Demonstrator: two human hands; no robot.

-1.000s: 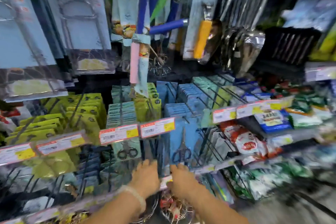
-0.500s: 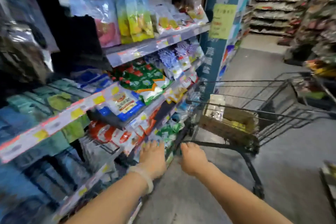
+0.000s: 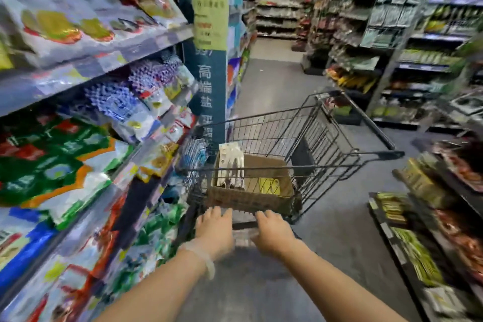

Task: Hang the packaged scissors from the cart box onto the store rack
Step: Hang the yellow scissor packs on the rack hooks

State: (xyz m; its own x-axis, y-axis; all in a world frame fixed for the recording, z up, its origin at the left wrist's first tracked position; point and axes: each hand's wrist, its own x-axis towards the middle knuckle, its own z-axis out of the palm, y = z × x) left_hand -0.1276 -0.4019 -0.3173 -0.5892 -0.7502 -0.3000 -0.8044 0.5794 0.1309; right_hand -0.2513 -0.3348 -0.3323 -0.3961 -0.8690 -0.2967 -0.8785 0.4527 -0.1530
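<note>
Both hands empty, fingers loose: left hand point(image 3: 215, 230), right hand point(image 3: 273, 232). Packaged scissors point(image 3: 231, 165) upright in cart box point(image 3: 251, 197), 12 o'clock, left nearer.

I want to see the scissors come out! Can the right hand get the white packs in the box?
Probably yes. The right hand is open just short of the cardboard box, whose top is open, and the white packs stand upright inside with nothing covering them.

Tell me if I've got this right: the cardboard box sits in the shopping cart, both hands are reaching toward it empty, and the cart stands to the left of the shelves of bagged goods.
One thing is off. In the head view the shopping cart stands to the right of the shelves of bagged goods, not the left. The rest holds: the cardboard box sits in it, and the left hand and right hand reach toward it empty.
</note>
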